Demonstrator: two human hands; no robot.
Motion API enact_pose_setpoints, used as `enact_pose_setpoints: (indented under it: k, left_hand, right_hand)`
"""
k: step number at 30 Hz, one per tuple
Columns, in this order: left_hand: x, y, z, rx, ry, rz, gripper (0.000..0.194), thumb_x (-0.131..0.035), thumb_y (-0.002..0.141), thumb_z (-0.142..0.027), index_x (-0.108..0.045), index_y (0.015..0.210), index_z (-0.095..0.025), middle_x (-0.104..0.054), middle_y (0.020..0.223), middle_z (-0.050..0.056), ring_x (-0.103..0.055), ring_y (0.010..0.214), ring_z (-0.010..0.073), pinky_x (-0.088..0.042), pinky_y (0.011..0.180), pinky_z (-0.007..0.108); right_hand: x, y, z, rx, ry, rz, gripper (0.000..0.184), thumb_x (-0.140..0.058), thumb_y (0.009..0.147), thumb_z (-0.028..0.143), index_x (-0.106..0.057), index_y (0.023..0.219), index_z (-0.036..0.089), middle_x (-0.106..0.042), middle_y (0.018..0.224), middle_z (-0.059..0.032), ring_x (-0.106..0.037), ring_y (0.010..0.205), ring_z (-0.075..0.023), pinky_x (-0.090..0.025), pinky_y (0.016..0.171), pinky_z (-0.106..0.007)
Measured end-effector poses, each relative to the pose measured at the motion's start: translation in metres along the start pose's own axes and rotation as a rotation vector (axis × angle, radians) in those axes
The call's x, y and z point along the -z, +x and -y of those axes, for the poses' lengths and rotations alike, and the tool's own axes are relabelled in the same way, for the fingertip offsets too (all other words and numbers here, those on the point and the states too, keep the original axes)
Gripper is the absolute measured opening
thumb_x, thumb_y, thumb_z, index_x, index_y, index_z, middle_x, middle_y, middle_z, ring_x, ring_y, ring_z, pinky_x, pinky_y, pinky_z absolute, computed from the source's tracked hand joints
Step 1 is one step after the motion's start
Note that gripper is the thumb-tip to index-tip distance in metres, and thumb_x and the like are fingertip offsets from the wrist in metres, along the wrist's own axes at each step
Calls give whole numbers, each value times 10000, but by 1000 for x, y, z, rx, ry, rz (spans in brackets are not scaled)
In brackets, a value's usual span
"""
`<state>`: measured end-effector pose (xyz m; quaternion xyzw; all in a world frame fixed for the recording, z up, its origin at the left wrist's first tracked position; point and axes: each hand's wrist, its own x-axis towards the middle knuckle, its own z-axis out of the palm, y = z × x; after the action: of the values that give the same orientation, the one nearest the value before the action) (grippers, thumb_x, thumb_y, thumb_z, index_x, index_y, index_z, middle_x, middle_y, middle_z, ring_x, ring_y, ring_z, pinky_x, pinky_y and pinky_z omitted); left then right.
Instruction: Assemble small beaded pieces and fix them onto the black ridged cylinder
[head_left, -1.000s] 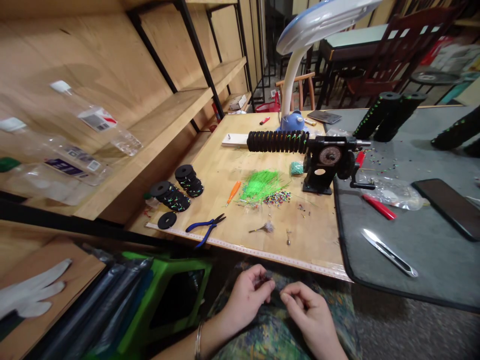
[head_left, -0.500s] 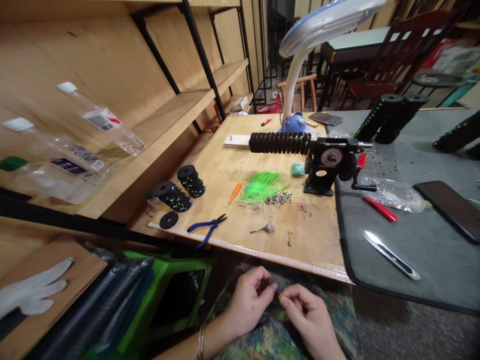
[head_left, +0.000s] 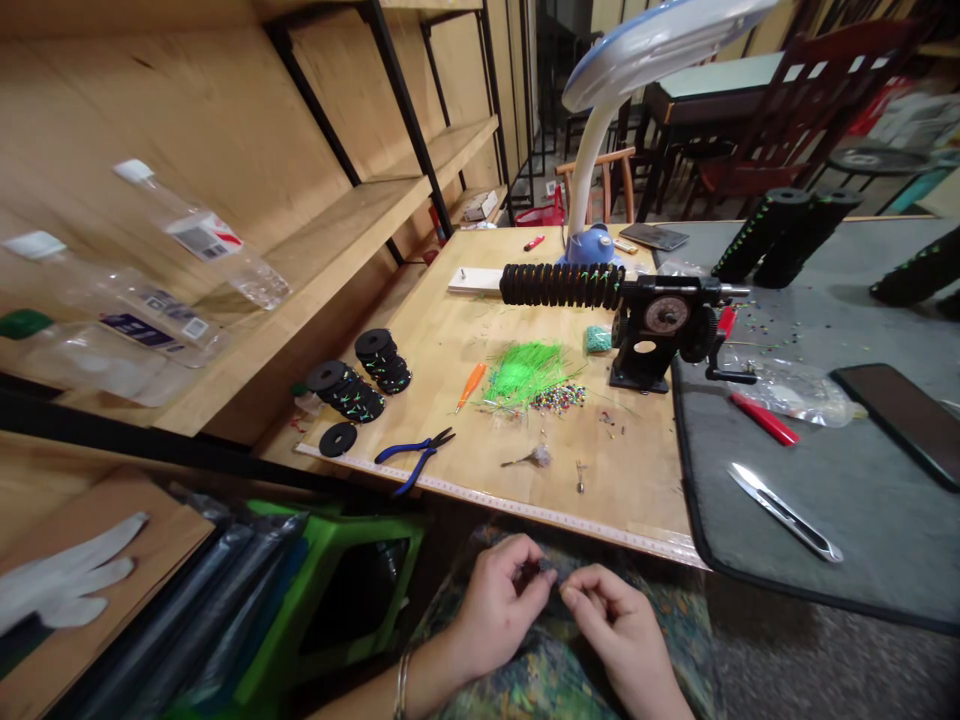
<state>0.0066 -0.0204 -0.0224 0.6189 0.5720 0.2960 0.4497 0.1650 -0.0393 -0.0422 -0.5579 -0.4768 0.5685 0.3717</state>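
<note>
My left hand (head_left: 504, 605) is held over my lap, thumb and fingers pinched together on something too small and dark to name. Close beside it on the right, my right hand (head_left: 619, 625) also pinches thumb against forefinger; what lies between these fingertips cannot be made out. A narrow gap separates the two pinches. Beyond my hands on the wooden table (head_left: 465, 470) lie a small feathery tuft (head_left: 537, 457) and a tiny metal piece (head_left: 580, 477). Further back are a pile of green strands (head_left: 527, 371), multicoloured beads (head_left: 559, 398) and an orange-handled tool (head_left: 471, 387).
A black winding machine (head_left: 651, 325) carries a row of black foam discs (head_left: 561, 286). Blue pliers (head_left: 417, 455) and stacked black spools (head_left: 346, 392) are at the left. On the grey mat (head_left: 847, 540) lie a silver cutter (head_left: 784, 512), a red stick (head_left: 765, 419) and a phone (head_left: 900, 425).
Both hands stay nearly in place over the lap, still pinching. The view has shifted very slightly; nothing on the table has visibly moved.
</note>
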Motion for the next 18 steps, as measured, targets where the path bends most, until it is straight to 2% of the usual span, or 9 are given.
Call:
enact_pose_setpoints:
  k: [11,18]
  left_hand:
    - [0,-1,-1,4,27,-1,110,-579,794,-197,-556,691,-166,-493,606,-28,-451,562,116,-342,535,213]
    - [1,-2,-2,-58,57,5,90,-577,793,-164,-584,703,-170,-523,621,-18,-471,564,117,-339,526,211]
  right_hand:
    - [-1,2,1,-33,57,-62,336,-654,702,499,-627,640,170,-287,491,86,-252,468,-101,-227,469,-241]
    - [-1,3,-5,-61,120,-84,357,-702,688,520,-678,695,164,-334,485,82,-279,459,-95,-255,459,-231]
